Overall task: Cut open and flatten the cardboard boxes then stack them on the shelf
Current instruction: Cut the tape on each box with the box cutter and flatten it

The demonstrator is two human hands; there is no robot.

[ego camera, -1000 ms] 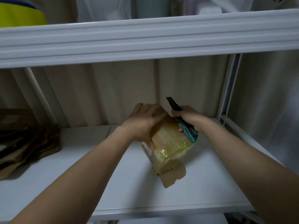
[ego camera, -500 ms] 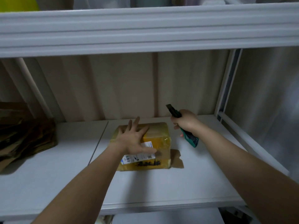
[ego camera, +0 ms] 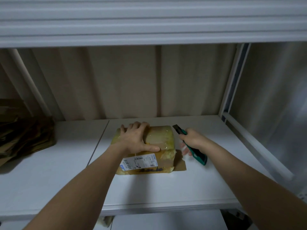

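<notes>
Pressing down on the box (ego camera: pixel 149 151), my left hand (ego camera: pixel 135 138) lies across its top, fingers hooked over the far edge and thumb stretched along the lid. The box rests on the white shelf (ego camera: pixel 66 171), wrapped in yellowish tape, its label facing me and one loose flap lying flat at 3 o'clock. My right hand (ego camera: pixel 192 138) grasps a green knife (ego camera: pixel 191 144) just beside the box at 3 o'clock, tip aimed toward 11 o'clock. Flattened cardboard (ego camera: pixel 25 135) sits at 9 o'clock, well apart.
</notes>
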